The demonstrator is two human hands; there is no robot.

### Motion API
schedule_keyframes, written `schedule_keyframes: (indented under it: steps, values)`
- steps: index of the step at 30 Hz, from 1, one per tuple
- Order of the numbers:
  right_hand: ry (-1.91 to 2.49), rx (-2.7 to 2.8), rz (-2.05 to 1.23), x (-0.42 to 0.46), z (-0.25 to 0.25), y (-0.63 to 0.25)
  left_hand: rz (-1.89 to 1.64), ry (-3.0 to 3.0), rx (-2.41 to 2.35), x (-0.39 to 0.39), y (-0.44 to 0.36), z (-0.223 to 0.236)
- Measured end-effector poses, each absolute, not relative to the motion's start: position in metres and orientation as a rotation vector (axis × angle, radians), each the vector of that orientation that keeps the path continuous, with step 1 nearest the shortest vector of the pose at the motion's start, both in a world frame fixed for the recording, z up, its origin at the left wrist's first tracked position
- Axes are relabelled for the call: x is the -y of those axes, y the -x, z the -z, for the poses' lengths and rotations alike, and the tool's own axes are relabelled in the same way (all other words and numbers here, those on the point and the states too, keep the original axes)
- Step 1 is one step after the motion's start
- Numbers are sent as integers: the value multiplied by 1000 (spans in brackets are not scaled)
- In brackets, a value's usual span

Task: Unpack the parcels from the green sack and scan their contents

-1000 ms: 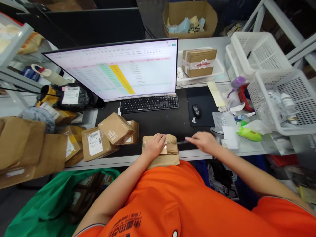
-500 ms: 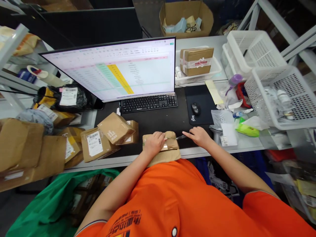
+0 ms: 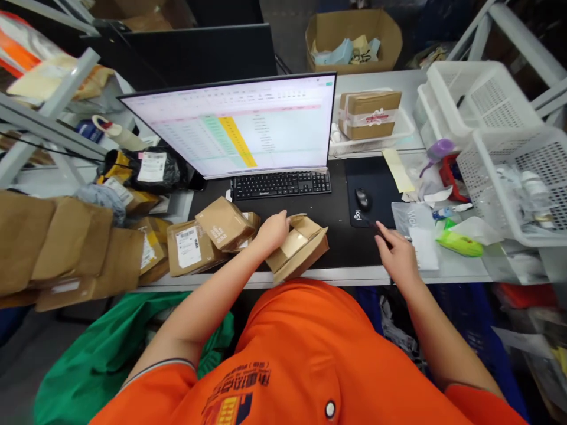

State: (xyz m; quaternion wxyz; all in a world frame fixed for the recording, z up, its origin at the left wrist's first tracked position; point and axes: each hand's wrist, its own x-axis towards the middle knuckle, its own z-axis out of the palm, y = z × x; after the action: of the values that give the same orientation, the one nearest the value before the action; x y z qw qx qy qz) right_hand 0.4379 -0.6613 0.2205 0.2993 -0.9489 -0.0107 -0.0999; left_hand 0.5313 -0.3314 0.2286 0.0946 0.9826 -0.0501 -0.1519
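A small open cardboard box [image 3: 305, 260] is tilted at the front edge of the desk, its flaps raised. My left hand [image 3: 273, 233] is closed on its left side; the fingertips are partly hidden behind the cardboard. To the right, near the mouse pad, my right hand [image 3: 398, 257] is closed round a slim dark-handled cutter [image 3: 384, 231], apart from the box. What the box holds cannot be made out. Just left of my left hand lie a brown carton [image 3: 224, 224] and a labelled parcel [image 3: 190, 248].
Behind the box are a keyboard [image 3: 281, 184] and a monitor [image 3: 292, 130]. A mouse [image 3: 363, 199] rests on its pad. White plastic baskets [image 3: 509, 206] stand at right, near a bright green packet [image 3: 460, 239]. Several cartons [image 3: 75, 242] are piled at left.
The small box has turned and its flaps are now raised. My right hand has moved right, away from it, with the cutter. My left hand has shifted to the box's left side.
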Motion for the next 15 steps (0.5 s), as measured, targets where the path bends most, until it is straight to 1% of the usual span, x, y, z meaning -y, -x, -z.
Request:
schedule_keyframes:
  steps: [3,5,9,12,15]
  values:
    - [2369,94,193,635,-244,-413,484,-2912,10,316,-537,-232]
    - [2367,229,123,613,-256,-396,482,-2921,-79,311,-535,-234]
    - [2662,466,-73,566,-260,-375,510,-2908,-205,312,-527,-238]
    - [2911,554,-376,539,-249,-374,501,-2927,-234,320,-523,-239]
    - [2984,598,-566,524,-237,-376,476,-2950,-212,327,-522,-240]
